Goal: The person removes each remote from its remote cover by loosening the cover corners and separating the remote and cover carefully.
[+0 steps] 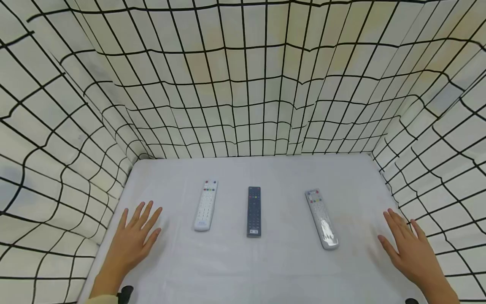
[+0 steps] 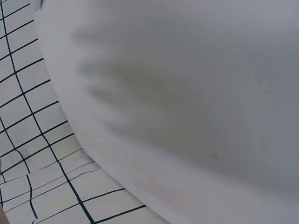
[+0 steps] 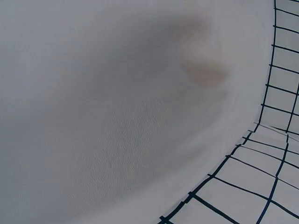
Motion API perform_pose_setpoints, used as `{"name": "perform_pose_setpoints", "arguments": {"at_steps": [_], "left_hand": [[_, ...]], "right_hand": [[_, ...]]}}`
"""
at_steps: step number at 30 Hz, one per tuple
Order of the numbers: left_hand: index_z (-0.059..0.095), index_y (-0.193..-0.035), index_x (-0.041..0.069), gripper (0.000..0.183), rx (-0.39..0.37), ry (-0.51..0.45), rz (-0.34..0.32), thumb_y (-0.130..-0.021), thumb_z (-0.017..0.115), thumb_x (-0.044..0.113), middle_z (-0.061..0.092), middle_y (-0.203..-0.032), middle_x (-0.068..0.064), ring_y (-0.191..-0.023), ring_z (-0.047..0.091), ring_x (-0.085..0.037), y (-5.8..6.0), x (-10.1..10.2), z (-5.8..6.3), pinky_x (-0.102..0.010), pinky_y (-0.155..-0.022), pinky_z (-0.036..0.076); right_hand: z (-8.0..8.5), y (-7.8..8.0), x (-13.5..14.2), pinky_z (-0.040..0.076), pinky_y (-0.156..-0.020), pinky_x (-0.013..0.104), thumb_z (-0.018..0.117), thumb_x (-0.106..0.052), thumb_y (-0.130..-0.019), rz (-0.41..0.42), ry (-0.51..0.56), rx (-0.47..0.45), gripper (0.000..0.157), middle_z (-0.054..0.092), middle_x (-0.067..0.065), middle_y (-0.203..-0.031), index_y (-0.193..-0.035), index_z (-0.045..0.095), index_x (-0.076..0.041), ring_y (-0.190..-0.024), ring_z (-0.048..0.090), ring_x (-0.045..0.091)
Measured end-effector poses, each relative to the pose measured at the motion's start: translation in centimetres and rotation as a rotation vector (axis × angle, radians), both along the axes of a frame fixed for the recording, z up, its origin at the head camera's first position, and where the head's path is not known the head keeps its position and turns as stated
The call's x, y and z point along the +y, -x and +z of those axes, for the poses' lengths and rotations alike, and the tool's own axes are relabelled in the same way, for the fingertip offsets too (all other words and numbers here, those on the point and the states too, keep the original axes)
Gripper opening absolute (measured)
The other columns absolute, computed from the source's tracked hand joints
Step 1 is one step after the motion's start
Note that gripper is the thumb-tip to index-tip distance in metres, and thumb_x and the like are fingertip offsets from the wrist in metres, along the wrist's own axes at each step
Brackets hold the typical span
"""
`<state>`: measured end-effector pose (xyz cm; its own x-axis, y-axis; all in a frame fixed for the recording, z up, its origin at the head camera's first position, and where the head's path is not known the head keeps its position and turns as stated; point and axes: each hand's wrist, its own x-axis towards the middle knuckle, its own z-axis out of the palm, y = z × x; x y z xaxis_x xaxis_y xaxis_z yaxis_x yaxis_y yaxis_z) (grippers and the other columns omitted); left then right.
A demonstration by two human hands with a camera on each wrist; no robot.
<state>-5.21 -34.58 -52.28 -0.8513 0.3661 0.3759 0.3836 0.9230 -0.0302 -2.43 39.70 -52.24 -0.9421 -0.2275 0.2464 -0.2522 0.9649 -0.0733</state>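
Three remote controls lie apart on the white table. A white remote control (image 1: 206, 205) is on the left, tilted slightly. In the middle sits a dark grey remote control (image 1: 254, 212), nearly straight. The third, a silver-grey remote control (image 1: 321, 219) with a shiny lower half, slants on the right. My left hand (image 1: 131, 238) is spread over the table's left side, nearest the white remote, holding nothing. Over the right edge, fingers extended, my right hand (image 1: 411, 249) is also bare and nearest the silver-grey remote. Both wrist views show mostly tabletop with hand shadows.
White cloth with a black grid hangs as a back wall (image 1: 243, 97) and along both sides. The white tabletop (image 1: 228, 270) ends at these walls on the left, back and right. A dark wrist strap (image 1: 124, 294) shows at the left wrist.
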Motion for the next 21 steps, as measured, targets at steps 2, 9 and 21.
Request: {"name": "perform_pose_setpoints", "arguments": {"at_steps": [2,9,21], "left_hand": [[0.050,-0.145,0.018,0.060,0.073,-0.030,-0.019,-0.104,0.026,0.054,0.051,-0.148,-0.016,-0.139,0.044,-0.037,0.0,0.7,0.2,-0.057,-0.123,0.009],[0.061,-0.135,0.013,0.052,0.218,-0.128,-0.073,-0.105,0.035,0.046,0.066,-0.130,-0.015,-0.117,0.063,-0.039,0.2,3.4,0.7,-0.057,-0.121,0.021],[0.066,-0.127,0.009,0.042,0.182,-0.266,-0.100,-0.102,0.042,0.033,0.071,-0.122,-0.011,-0.106,0.065,-0.031,-0.8,8.8,0.2,-0.054,-0.097,0.041]], "right_hand": [[0.0,-0.1,-0.3,-0.002,-0.126,0.044,0.062,-0.031,-0.095,0.001,0.028,0.059,0.072,0.034,0.012,-0.160,-0.155,0.029,-0.009,-0.150,-0.003,-0.006],[-0.1,0.4,-1.8,0.014,-0.126,0.041,0.043,-0.048,-0.102,0.013,0.137,0.272,0.060,0.056,0.018,-0.141,-0.144,0.048,-0.006,-0.149,0.028,0.003],[-0.6,0.8,-6.6,0.021,-0.124,0.042,0.037,-0.051,-0.104,0.002,0.255,0.301,0.060,0.062,0.020,-0.134,-0.143,0.051,-0.008,-0.131,0.055,0.023]]}}
